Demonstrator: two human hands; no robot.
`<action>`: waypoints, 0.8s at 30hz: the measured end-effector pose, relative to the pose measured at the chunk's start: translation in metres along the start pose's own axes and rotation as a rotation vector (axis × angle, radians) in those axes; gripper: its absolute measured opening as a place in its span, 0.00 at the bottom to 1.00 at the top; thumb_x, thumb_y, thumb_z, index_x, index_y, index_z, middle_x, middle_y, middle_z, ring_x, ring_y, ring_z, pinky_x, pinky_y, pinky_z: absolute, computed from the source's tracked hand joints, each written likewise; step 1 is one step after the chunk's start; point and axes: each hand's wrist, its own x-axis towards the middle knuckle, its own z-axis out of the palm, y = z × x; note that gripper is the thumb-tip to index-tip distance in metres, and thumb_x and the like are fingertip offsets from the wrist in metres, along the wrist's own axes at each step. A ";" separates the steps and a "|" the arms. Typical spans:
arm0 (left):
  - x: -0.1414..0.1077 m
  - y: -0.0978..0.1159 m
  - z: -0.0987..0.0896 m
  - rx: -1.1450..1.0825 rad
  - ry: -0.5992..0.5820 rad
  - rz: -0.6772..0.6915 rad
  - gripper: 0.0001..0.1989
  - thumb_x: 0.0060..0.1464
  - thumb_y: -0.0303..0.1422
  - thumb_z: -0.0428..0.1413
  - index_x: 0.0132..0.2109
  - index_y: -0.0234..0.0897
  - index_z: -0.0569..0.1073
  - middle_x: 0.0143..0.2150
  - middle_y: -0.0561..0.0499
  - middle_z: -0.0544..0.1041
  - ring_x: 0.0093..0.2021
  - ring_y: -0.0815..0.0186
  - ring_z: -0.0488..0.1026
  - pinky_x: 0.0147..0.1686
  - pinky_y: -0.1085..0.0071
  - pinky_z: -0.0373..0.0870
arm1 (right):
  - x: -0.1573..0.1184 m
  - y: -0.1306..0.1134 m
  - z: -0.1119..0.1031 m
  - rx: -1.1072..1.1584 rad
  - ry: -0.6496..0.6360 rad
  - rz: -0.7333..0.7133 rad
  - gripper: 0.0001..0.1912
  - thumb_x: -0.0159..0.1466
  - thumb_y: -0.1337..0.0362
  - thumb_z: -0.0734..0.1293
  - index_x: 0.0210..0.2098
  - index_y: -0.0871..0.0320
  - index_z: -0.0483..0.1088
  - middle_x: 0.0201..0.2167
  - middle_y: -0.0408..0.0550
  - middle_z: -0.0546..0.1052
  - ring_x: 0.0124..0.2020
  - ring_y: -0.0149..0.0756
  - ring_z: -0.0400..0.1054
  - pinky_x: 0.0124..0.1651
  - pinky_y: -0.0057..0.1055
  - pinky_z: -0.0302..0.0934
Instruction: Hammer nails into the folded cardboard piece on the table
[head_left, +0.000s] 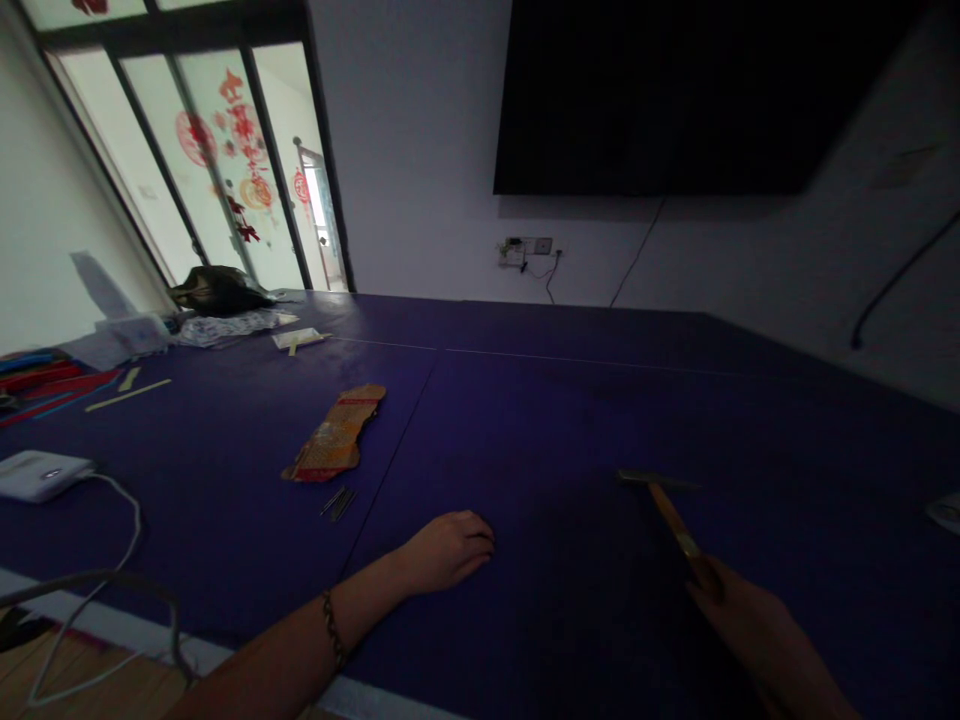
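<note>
My right hand (pixel 739 610) is closed round the wooden handle of a hammer (pixel 679 525), whose narrow metal head points away from me over the purple table (pixel 480 440). Near the table's front middle rests my left hand (pixel 448 550), palm down with its fingers together and curled; whatever lies under them, if anything, is hidden. Several nails (pixel 340 502) lie in a small group to the left of that hand. Beyond the nails is a worn piece of brown cardboard (pixel 335 435) with red bands.
A white device (pixel 41 475) with a cable sits at the left edge. Strips, red items, plastic bags (pixel 225 327) and a dark bag (pixel 221 290) lie at the back left. A black screen (pixel 675 100) hangs on the wall.
</note>
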 end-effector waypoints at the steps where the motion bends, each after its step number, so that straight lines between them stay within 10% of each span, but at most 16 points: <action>1: 0.000 0.000 0.000 -0.003 0.000 -0.005 0.11 0.57 0.30 0.44 0.41 0.33 0.69 0.41 0.46 0.71 0.42 0.66 0.67 0.44 0.70 0.64 | 0.000 0.000 0.000 0.003 0.005 -0.011 0.20 0.56 0.60 0.54 0.41 0.63 0.66 0.30 0.57 0.77 0.32 0.47 0.72 0.36 0.38 0.63; 15: 0.000 0.000 -0.002 -0.042 -0.025 -0.016 0.09 0.56 0.29 0.46 0.42 0.33 0.68 0.42 0.46 0.71 0.43 0.66 0.67 0.45 0.70 0.63 | 0.008 0.002 -0.006 -0.022 0.097 -0.012 0.17 0.55 0.60 0.55 0.40 0.62 0.66 0.28 0.57 0.78 0.29 0.48 0.73 0.33 0.38 0.64; 24: 0.001 0.002 -0.005 -0.052 -0.056 -0.029 0.09 0.55 0.29 0.47 0.42 0.33 0.68 0.43 0.45 0.70 0.44 0.65 0.66 0.46 0.70 0.63 | 0.004 0.006 0.002 -0.178 0.160 -0.011 0.15 0.58 0.56 0.54 0.19 0.55 0.60 0.21 0.54 0.72 0.23 0.46 0.71 0.27 0.39 0.61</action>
